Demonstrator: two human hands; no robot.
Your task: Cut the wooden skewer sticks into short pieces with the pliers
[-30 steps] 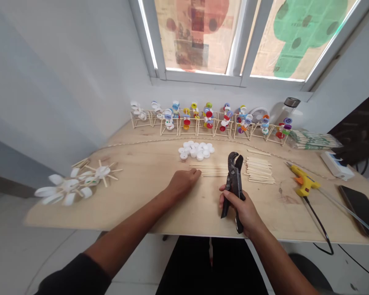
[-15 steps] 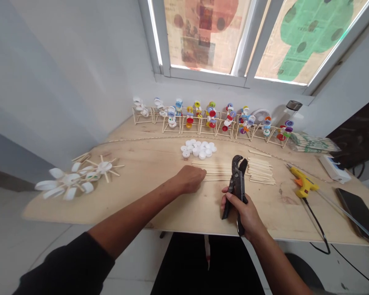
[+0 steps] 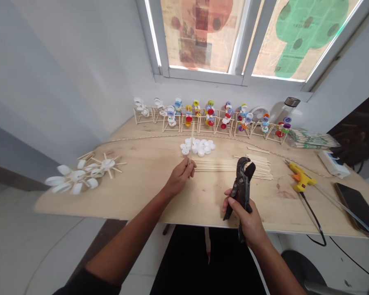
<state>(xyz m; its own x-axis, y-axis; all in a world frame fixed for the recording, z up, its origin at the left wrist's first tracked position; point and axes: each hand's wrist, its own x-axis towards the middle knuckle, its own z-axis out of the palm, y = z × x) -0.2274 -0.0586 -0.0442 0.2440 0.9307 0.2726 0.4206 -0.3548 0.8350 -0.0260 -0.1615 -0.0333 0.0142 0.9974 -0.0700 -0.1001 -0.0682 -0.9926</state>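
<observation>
My left hand (image 3: 181,177) is closed on a thin wooden stick (image 3: 192,133), which points up and away past the white bottle caps and looks slightly blurred. Just right of that hand lies a row of long wooden sticks (image 3: 217,165) on the table. My right hand (image 3: 249,219) grips a black pipe cutter (image 3: 241,184) by its handles, jaws upward and apart. Behind the cutter is a pile of shorter cut sticks (image 3: 261,168), partly covered by its head. The heap of white bottle caps (image 3: 199,147) sits beyond the long sticks.
Small stick-frame models with coloured caps (image 3: 209,116) line the back. Spoked white wheels (image 3: 75,178) lie at left. On the right are a yellow glue gun (image 3: 301,176), a dark phone (image 3: 356,207), a power strip (image 3: 334,164) and bagged sticks (image 3: 312,139).
My left hand has drawn back left from the long sticks with a stick now raised in it. The right hand still holds the cutter, shifted little. The view has tilted slightly.
</observation>
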